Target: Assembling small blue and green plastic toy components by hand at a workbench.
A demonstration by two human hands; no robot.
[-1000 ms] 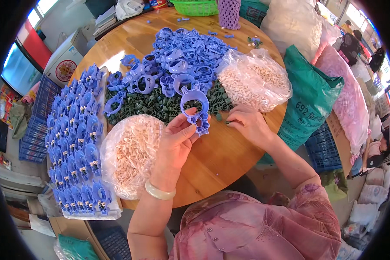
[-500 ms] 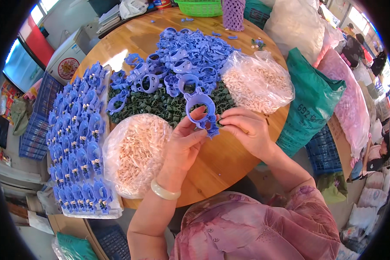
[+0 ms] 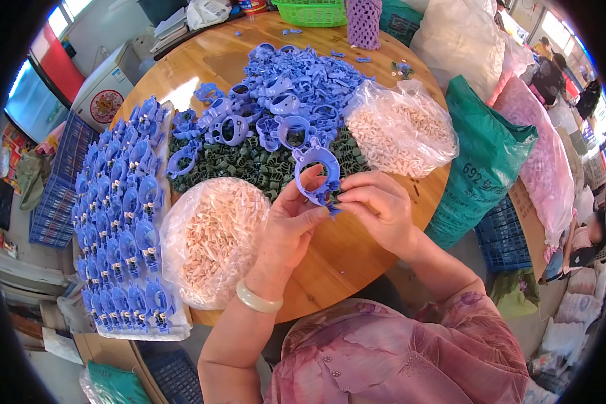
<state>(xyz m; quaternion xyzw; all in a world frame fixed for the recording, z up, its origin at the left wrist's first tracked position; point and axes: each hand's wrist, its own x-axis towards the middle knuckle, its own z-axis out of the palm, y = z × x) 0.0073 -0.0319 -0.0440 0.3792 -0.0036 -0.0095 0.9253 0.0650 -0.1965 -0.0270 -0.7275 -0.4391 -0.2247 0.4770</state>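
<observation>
- Your left hand [image 3: 286, 236] pinches a blue ring [image 3: 310, 159].
- Your right hand [image 3: 385, 210] curls at its base; whether it pinches anything, I cannot tell.
- Green pieces [image 3: 249, 161] lie beyond.

Left hand [image 3: 288, 227], right hand [image 3: 385, 210], blue part [image 3: 316, 156] between them

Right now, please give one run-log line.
left hand: holds blue ring part; right hand: at its lower end; nearby: green pieces

Room is left at the near side of the table [image 3: 337, 262]; beyond, passage is hindered by green parts [image 3: 239, 161] (heaped), left bag [image 3: 212, 236] and right bag [image 3: 400, 131].
</observation>
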